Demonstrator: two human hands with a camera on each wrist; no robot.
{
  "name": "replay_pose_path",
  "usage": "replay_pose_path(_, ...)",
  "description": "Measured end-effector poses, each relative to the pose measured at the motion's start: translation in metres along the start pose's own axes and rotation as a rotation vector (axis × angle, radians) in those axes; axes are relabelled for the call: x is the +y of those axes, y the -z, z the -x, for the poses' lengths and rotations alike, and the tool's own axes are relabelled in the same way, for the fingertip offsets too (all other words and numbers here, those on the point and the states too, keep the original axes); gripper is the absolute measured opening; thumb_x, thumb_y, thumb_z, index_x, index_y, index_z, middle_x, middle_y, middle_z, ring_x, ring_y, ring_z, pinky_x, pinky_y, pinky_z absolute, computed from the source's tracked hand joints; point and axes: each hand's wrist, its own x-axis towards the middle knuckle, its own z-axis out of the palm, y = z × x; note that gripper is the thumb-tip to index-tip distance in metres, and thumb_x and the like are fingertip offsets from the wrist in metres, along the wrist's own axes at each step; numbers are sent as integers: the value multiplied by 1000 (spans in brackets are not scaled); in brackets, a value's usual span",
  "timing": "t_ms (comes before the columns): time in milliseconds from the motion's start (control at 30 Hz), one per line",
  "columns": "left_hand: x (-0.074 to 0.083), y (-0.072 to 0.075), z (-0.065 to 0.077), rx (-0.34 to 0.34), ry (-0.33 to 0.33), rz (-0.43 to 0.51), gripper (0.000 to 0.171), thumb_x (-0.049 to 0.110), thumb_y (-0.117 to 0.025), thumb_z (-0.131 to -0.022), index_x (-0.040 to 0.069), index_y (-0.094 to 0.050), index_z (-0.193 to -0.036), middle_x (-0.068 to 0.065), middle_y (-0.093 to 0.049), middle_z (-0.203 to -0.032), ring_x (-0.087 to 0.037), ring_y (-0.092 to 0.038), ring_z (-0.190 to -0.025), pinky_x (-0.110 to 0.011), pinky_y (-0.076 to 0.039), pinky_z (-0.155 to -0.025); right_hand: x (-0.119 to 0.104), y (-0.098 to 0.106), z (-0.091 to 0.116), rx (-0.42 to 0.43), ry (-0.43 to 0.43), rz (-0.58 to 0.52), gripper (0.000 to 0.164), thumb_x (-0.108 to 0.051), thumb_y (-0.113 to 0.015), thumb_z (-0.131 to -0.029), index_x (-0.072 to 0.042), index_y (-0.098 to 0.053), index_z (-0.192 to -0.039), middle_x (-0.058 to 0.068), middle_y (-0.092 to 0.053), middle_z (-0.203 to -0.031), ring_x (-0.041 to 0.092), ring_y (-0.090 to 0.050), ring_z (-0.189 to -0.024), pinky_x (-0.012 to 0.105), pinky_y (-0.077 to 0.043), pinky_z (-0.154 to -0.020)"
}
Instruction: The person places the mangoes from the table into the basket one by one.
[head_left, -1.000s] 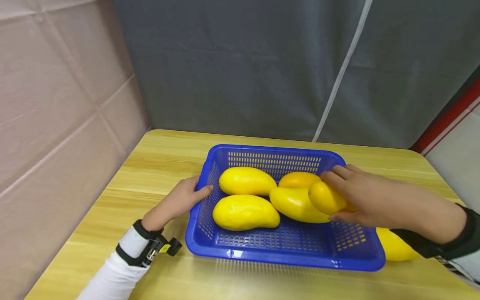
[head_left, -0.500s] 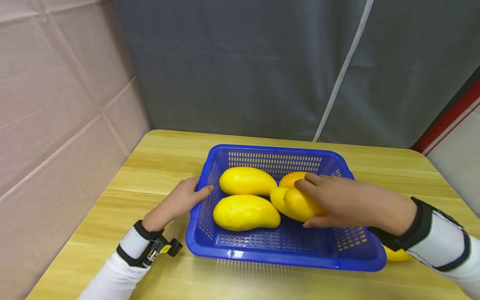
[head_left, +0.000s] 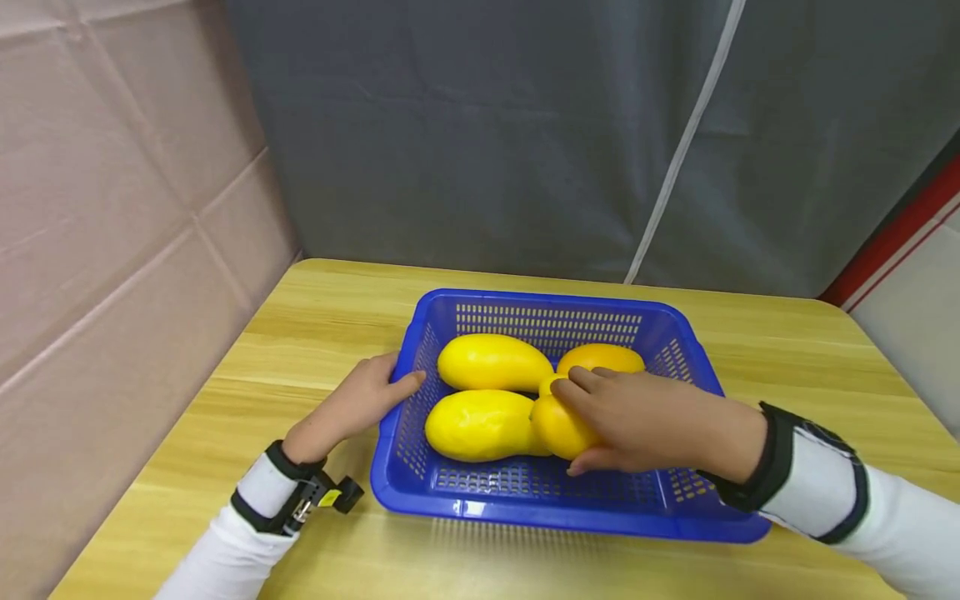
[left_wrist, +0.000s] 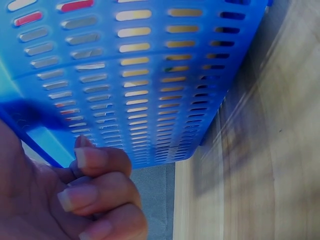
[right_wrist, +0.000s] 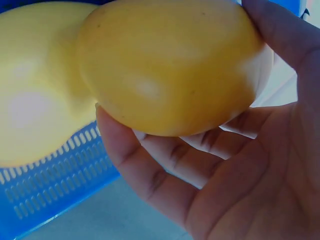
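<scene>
A blue plastic basket point(head_left: 570, 528) with slotted walls stands on the table. My left hand point(head_left: 356, 400) grips its left rim, thumb over the top and fingers curled outside below it. My right hand point(head_left: 637, 417) reaches in from the right and holds a yellow-orange mango point(head_left: 562, 427) between thumb and fingers. In the right wrist view the held mango point(right_wrist: 170, 70) overlaps a paler mango point(right_wrist: 40, 90). Two yellow mangoes, a back one point(head_left: 491, 362) and a front one point(head_left: 476, 425), lie at the basket's left. An orange-toned mango point(head_left: 600, 357) lies behind my right hand, which mostly hides another mango point(head_left: 551, 384).
The light wood table point(head_left: 247, 400) extends around the basket. A grey curtain point(head_left: 480, 150) hangs behind its far edge, and a pinkish covered wall point(head_left: 127, 208) rises on the left. A red strip point(head_left: 900, 233) borders the right side.
My right hand has moved left and slightly forward with the mango, from the basket's right side to its middle. A mango on the table at right is now hidden. My left hand stayed put.
</scene>
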Motion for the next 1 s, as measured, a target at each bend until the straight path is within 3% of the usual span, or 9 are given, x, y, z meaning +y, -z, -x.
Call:
replay_pose_path(267, -1, 0, 1, 2, 1, -8, 39, 25, -49, -99, -5, -51, -123, -9, -68, -83, -19, -68, -64, -33, -56, -56, -12, 1, -12, 1, 22, 17, 62, -61, -58, -85, -6, -48, -112, 0, -45, -87, 14, -49, -70, 29, -47, -58)
replay_pose_path(700, 0, 1, 2, -5, 7, -6, 39, 26, -49, -99, -5, -51, -123, -9, -68, -83, -19, -68, -64, -33, -56, -56, -33, -2, -36, -88, 20, -19, 63, -64, -54, -85, -10, -48, -115, 0, -47, -92, 12, -48, -73, 27, -49, -61)
replay_pose_path(1000, 1, 0, 1, 9, 6, -16, 37, 26, -50, -99, -4, -53, -120, -8, -68, -81, -19, -67, -63, -32, -56, -56, -33, -8, -43, -88, 50, -55, 60, -64, -51, -87, -10, -47, -113, -2, -44, -89, 11, -46, -71, 25, -46, -61)
